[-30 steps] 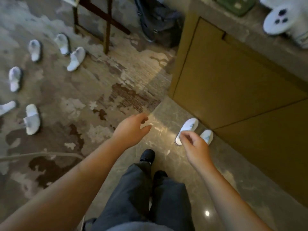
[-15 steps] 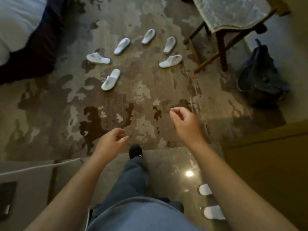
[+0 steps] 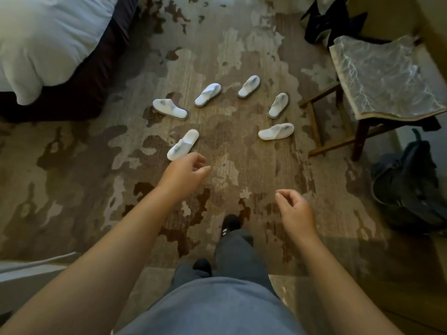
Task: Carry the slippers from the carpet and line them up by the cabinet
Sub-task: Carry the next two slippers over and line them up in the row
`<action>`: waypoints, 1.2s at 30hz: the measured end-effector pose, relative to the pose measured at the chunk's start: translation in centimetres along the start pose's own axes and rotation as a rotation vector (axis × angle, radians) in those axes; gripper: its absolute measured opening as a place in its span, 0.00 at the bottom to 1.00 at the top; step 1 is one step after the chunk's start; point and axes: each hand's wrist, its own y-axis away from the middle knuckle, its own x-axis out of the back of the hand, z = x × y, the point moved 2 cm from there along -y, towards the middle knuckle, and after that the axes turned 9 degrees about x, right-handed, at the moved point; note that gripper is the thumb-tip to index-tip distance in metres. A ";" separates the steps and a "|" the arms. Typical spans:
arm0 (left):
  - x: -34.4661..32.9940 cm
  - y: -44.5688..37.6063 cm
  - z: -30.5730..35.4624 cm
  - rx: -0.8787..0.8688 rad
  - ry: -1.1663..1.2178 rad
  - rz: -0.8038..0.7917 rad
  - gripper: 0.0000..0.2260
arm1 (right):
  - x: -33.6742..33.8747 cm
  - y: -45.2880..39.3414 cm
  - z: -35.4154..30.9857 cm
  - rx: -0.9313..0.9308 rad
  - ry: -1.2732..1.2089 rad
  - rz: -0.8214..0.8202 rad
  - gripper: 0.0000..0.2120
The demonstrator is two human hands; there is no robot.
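Hands: left hand [image 3: 185,171] and right hand [image 3: 294,209] both empty, fingers loosely curled, held out over the carpet [image 3: 72,189].
Change: a second ago the right hand was down at two slippers set by the cabinet; now neither those nor the cabinet are in view, and the person faces the carpet.
Meaning: one pair looks delivered; this is the walk back for more.
Nearest slipper: near slipper [image 3: 183,144] lies just beyond the left fingertips, not touched.
Other slippers: five more [image 3: 170,109] spread in a loose ring farther ahead, all on the carpet.
Right of right hand: chair [image 3: 387,78], then a dark backpack [image 3: 408,187].
Far left: bed [image 3: 43,44].
Next: probably stoop and take the near slipper with the left hand.
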 end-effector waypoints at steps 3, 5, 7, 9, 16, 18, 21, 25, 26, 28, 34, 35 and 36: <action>0.8 -5.4 2.7 -0.034 0.007 0.019 0.13 | -0.4 -6.5 -0.4 0.005 0.019 0.007 0.06; 1.4 -9.5 4.1 -0.015 0.002 0.048 0.13 | -1.0 -11.5 -0.8 -0.003 0.018 -0.011 0.06; 2.2 -13.2 4.9 0.053 -0.004 0.066 0.13 | -1.6 -16.6 -1.7 -0.012 0.014 -0.047 0.06; 3.4 -16.4 5.4 0.118 -0.013 0.062 0.13 | -2.1 -21.7 -3.4 0.006 -0.001 -0.104 0.08; 6.7 -26.1 6.4 0.283 0.020 0.149 0.12 | -4.9 -37.5 -11.4 0.148 0.031 -0.244 0.09; 6.9 -28.9 6.1 0.339 0.049 0.129 0.12 | -6.3 -41.3 -12.5 0.167 0.054 -0.279 0.10; 7.6 -34.4 5.7 0.395 0.101 0.115 0.13 | -8.9 -47.2 -13.2 0.153 0.116 -0.315 0.11; 9.0 -43.7 5.7 0.469 0.151 0.105 0.13 | -12.7 -55.8 -13.4 0.093 0.210 -0.363 0.11; 9.4 -46.1 5.7 0.492 0.165 0.105 0.13 | -13.8 -58.1 -13.4 0.076 0.240 -0.380 0.11; 10.1 -51.3 5.8 0.489 0.154 0.093 0.13 | -16.2 -62.9 -13.4 0.054 0.278 -0.408 0.11; 9.5 -65.7 2.8 0.519 0.150 0.067 0.12 | -25.5 -75.3 -9.9 0.029 0.292 -0.549 0.13; 8.9 -68.2 1.5 0.523 0.149 0.084 0.12 | -27.6 -77.3 -8.4 0.034 0.304 -0.566 0.14; 8.0 -70.6 -0.1 0.531 0.154 0.107 0.12 | -29.9 -79.1 -6.7 0.042 0.324 -0.584 0.15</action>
